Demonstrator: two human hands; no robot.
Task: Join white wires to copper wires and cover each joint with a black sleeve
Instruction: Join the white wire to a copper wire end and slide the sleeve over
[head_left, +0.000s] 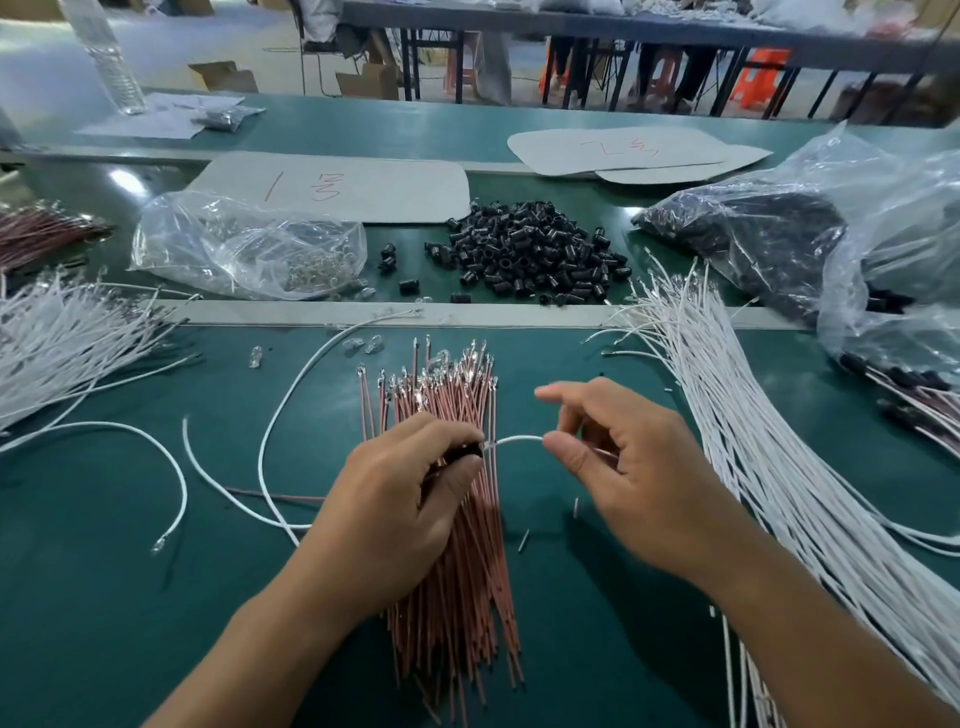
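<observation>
White thin wire (519, 439), likely limp and light: pinching near its tip with right hand (623, 467), gripping small black plastic sleeve (465, 451) in left hand (395, 499).

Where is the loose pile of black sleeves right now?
Head view, centre back: the pile of small black plastic sleeves lies between the clear plastic bag leftward and the white wire bundle rightward.

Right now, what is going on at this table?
A person is assembling wires at a green table. The left hand grips a black sleeve, and the right hand pinches a short white wire that reaches the sleeve. Under the hands lies a bundle of copper wires. A pile of loose black sleeves waits farther back.
</observation>
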